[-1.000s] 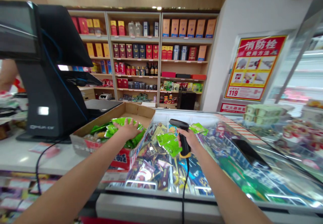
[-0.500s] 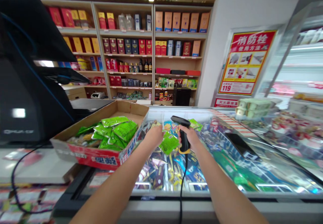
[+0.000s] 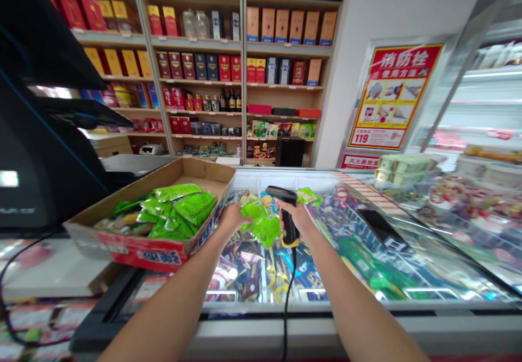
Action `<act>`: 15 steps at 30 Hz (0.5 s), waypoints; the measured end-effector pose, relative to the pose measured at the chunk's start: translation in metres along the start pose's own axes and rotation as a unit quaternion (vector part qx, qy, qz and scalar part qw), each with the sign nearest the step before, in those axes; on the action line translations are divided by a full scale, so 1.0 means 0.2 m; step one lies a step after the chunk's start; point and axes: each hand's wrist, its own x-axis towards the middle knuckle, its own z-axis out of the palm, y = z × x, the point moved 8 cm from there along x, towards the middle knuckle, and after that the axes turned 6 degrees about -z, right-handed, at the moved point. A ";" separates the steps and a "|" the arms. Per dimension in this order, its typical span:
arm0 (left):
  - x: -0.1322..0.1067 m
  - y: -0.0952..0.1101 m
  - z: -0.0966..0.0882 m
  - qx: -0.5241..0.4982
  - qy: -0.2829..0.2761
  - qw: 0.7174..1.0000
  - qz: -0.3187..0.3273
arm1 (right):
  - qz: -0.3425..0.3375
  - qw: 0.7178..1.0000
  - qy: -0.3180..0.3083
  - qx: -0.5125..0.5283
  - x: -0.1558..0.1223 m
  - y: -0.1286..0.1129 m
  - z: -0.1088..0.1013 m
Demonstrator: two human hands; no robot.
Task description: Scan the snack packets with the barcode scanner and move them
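My left hand point(image 3: 231, 218) is closed on the edge of a small green snack packet point(image 3: 253, 210), which is held just above the glass top. A second green packet point(image 3: 266, 230) lies partly beneath it, between my two hands. My right hand point(image 3: 299, 216) grips a black barcode scanner point(image 3: 289, 225) with a yellow trigger area, and its cable hangs down towards me. Beyond the scanner lies another green packet point(image 3: 309, 196). To the left of my left hand, an open cardboard box point(image 3: 150, 257) holds a heap of green packets point(image 3: 183, 210).
Under the glass of the freezer point(image 3: 240, 309) are many wrapped goods. A dark phone point(image 3: 383, 230) lies on the right, with egg cartons point(image 3: 403, 167) behind it. A black checkout terminal point(image 3: 44, 150) stands at left. Shelves of boxed bottles point(image 3: 199, 68) line the back wall.
My left hand has drawn slightly left, and a green packet now shows plainly in its fingers. The right hand keeps hold of the scanner. The whole view has shifted a little.
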 end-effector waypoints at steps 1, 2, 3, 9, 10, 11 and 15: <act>0.00 0.00 0.00 -0.010 -0.006 1.000 -0.013 | 0.000 1.000 0.001 0.002 0.00 0.00 0.00; -0.01 0.01 0.00 -0.037 -0.003 0.999 -0.021 | -0.001 1.000 0.001 0.006 0.00 0.00 -0.01; -0.01 0.03 -0.01 -0.078 0.007 0.997 -0.026 | -0.001 1.000 0.001 0.010 0.00 -0.01 -0.01; -0.02 0.05 -0.02 -0.326 0.044 0.943 -0.052 | -0.001 1.000 -0.023 -0.001 -0.01 -0.04 -0.01; -0.02 0.05 -0.02 -0.335 0.043 0.940 -0.050 | 0.000 0.999 -0.030 -0.012 -0.02 -0.04 -0.01; -0.02 0.05 -0.01 -0.340 0.044 0.938 -0.047 | 0.001 0.999 -0.038 -0.024 -0.02 -0.04 -0.01; -0.02 0.05 -0.03 -0.345 0.054 0.937 -0.031 | 0.007 0.996 -0.068 -0.060 -0.02 -0.05 0.00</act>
